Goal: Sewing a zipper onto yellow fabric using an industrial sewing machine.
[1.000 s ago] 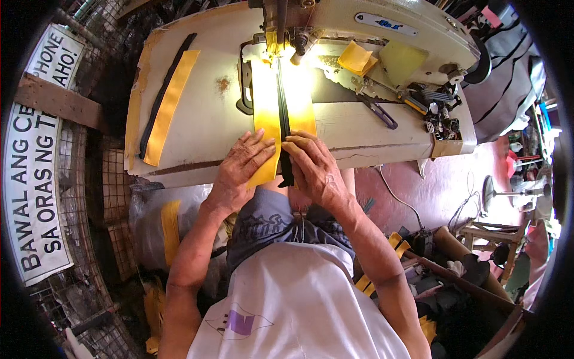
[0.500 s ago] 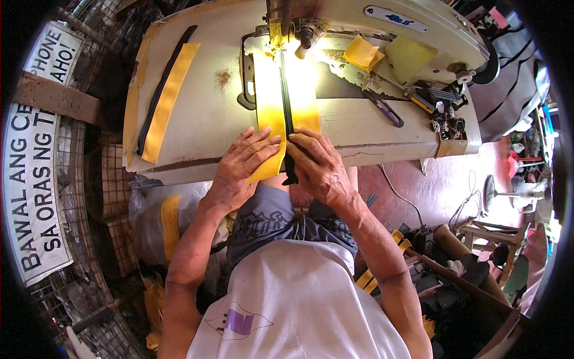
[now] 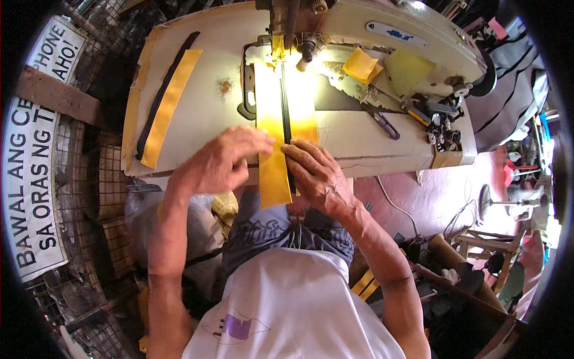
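Observation:
Under the brightly lit needle area of the sewing machine point(image 3: 376, 33), two yellow fabric strips point(image 3: 274, 179) lie lengthwise with a black zipper point(image 3: 285, 113) between them; the near end overhangs the table edge. My left hand point(image 3: 221, 158), slightly blurred, is raised at the left strip's side, fingers apart and loosely curved, fingertips near or over the fabric. My right hand point(image 3: 314, 173) grips the zipper and right strip, fingertips pressed together near the middle seam.
A loose yellow strip point(image 3: 167, 110) and black strip point(image 3: 152, 119) lie on the table point(image 3: 209, 119) at left. Scissors point(image 3: 382, 122), small tools point(image 3: 445, 125) and yellow pieces point(image 3: 362, 66) sit at right. A wire grid point(image 3: 113, 179) flanks the left; a fan point(image 3: 490, 203) stands on the floor.
My left hand has let go of the left strip and moved up and leftward; that strip's end now hangs straighter and lower. My right hand has shifted slightly down, still gripping.

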Demonstrator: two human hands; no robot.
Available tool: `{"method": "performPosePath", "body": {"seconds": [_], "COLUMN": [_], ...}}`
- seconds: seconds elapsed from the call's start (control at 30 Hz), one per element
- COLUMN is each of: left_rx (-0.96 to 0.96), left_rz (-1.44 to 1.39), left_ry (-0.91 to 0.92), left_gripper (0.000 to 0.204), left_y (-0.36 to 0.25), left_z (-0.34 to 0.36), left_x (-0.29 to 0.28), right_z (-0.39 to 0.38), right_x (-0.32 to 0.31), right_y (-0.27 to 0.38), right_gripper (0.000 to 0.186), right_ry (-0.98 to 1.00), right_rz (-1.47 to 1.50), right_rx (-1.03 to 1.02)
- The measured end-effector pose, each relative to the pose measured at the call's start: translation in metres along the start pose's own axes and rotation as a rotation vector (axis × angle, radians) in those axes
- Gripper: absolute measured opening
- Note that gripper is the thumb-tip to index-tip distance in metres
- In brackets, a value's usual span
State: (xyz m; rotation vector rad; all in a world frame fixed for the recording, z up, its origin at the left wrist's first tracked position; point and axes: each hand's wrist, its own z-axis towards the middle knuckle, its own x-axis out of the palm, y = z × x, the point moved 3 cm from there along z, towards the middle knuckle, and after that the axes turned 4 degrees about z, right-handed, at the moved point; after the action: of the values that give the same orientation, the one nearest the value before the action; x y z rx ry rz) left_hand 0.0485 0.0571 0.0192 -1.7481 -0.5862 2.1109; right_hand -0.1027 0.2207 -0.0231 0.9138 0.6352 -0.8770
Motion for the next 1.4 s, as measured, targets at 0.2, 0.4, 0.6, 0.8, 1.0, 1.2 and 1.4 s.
{"method": "performPosePath", "body": {"seconds": [0.2, 0.4, 0.6, 0.8, 1.0, 1.2, 1.4], "left_rx": [-0.043, 0.052, 0.096, 0.106, 0.106, 0.086, 0.043], "left_rz": [0.427, 0.461, 0.538, 0.502, 0.497, 0.539, 0.464], "left_ry": [-0.161, -0.239, -0.183, -0.184, -0.236, -0.106, -0.180], "left_gripper": [0.032, 0.032, 0.033, 0.031, 0.030, 0.031, 0.038], "left_y": [0.032, 0.027, 0.024, 0.029, 0.039, 0.027, 0.023], "left_z": [0.061, 0.060, 0.056, 0.059, 0.074, 0.063, 0.055], "left_x": [0.002, 0.014, 0.018, 0.017, 0.006, 0.014, 0.018], "right_z": [0.005, 0.007, 0.012, 0.014, 0.029, 0.034, 0.035], "right_x": [-0.006, -0.010, -0.016, -0.018, -0.016, -0.017, -0.015], "right_y": [0.004, 0.005, 0.001, -0.004, -0.018, -0.022, -0.024], "right_gripper": [0.044, 0.040, 0.034, 0.037, 0.053, 0.045, 0.044], "right_ry": [0.064, 0.082, 0.073, 0.177, 0.193, 0.108, 0.150], "right_rz": [-0.003, 0.004, 0.005, 0.007, 0.016, 0.033, 0.016], "right_rx": [0.006, 0.015, 0.009, 0.005, 0.024, 0.036, 0.034]}}
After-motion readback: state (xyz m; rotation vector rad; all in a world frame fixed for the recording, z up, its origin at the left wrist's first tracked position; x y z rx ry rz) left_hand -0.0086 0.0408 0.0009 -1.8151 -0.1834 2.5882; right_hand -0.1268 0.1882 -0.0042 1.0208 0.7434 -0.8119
